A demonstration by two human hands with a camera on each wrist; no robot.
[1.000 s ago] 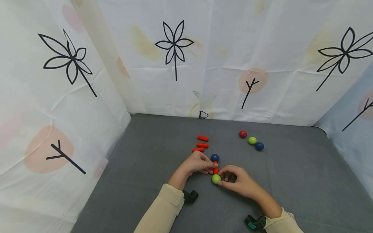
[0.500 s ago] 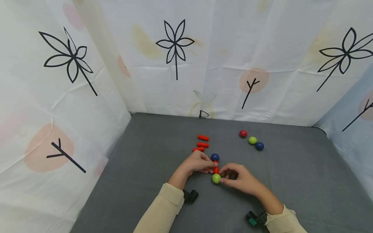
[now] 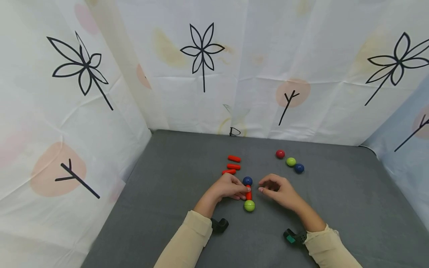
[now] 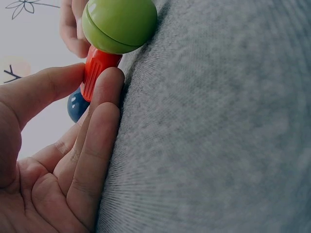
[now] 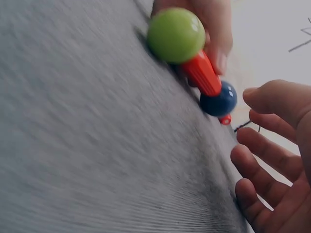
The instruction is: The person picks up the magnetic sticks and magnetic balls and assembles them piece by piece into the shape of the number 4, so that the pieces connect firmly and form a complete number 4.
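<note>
My left hand (image 3: 229, 187) pinches a red ridged rod (image 4: 92, 77) between thumb and fingers, low over the grey cloth. A green ball (image 3: 249, 206) is at the rod's near end and a dark blue ball (image 3: 247, 181) at its far end, the three in one line. Just right of this piece, my right hand (image 3: 279, 190) is apart from it, fingers loosely bent with nothing between them. In the right wrist view, its fingertips lie near the blue ball (image 5: 219, 99) without touching.
Three loose red rods (image 3: 233, 166) lie beyond my left hand. At the back right are a red ball (image 3: 280, 154), another green ball (image 3: 291, 162) and another blue ball (image 3: 299, 168). White patterned cloth (image 3: 207, 111) walls the grey table (image 3: 187, 156).
My right hand has let go of the green ball and moved away from me, up beside the blue ball. The left hand keeps its pinch on the red rod.
</note>
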